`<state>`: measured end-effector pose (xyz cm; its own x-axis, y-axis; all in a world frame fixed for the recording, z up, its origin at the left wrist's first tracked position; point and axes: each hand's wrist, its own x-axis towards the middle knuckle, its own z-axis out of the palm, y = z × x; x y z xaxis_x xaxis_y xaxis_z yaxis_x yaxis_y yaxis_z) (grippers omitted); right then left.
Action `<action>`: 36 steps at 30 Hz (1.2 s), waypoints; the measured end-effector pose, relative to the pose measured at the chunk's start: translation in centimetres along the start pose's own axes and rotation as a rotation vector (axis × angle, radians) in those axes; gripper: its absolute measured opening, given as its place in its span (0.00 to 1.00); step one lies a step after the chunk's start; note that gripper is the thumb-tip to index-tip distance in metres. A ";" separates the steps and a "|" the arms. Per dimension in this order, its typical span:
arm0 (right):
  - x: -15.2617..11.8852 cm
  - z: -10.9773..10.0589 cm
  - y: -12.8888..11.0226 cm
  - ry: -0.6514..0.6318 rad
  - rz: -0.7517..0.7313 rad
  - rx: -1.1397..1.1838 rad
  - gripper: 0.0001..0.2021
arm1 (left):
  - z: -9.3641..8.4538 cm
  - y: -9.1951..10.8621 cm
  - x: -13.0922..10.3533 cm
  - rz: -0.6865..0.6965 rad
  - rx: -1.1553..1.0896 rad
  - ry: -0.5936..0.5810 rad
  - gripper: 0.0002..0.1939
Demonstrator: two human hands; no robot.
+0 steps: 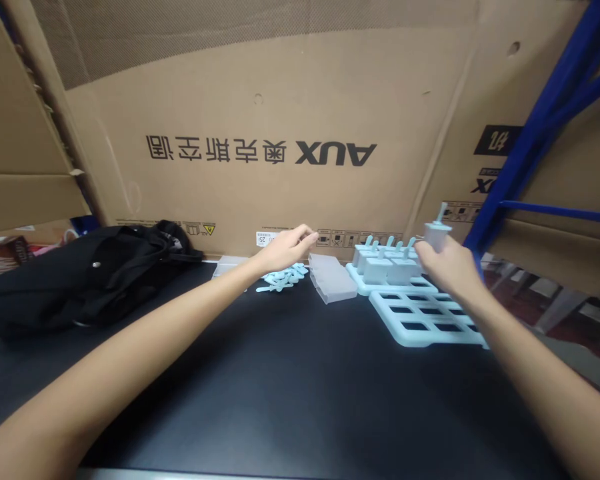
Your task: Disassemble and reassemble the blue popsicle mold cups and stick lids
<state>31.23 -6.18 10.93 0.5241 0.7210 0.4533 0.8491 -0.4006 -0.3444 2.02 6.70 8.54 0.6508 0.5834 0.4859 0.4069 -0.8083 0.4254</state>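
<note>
My right hand [447, 267] grips a popsicle mold [436, 235], a translucent cup with a light blue stick pointing up, held above the right end of a light blue rack. That rack [363, 285] bears several more molds [377, 270] with sticks standing upright. In front of it lies a second light blue rack [415, 337] with rectangular openings, partly hidden by my right forearm. My left hand [289, 248] hovers over a pile of loose light blue sticks [283, 279], fingers loosely extended with nothing visible in them. Right of the pile rests a translucent plastic block of molds [333, 280].
A black bag [90, 273] lies at the left. Another translucent plastic piece [227, 267] sits behind my left forearm. A large cardboard box [260, 87] walls off the back of the black table [290, 387]. A blue metal frame [525, 133] stands at the right.
</note>
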 end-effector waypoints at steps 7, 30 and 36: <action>-7.6 4.0 -9.1 -0.383 -0.519 0.285 0.07 | -1.1 7.3 -1.2 -0.061 -0.122 -0.027 0.16; -4.2 6.3 -14.0 -0.434 -0.699 -0.128 0.33 | -5.7 -9.5 -7.7 -0.236 0.300 0.004 0.20; -2.5 9.1 -16.9 -0.455 -0.668 -0.205 0.35 | -7.1 -11.5 -11.3 -0.292 0.335 0.093 0.20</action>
<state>15.01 3.94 8.15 -0.1349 0.9838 0.1180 0.9901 0.1291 0.0555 -14.62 9.95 3.60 0.4239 0.7827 0.4557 0.7598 -0.5812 0.2914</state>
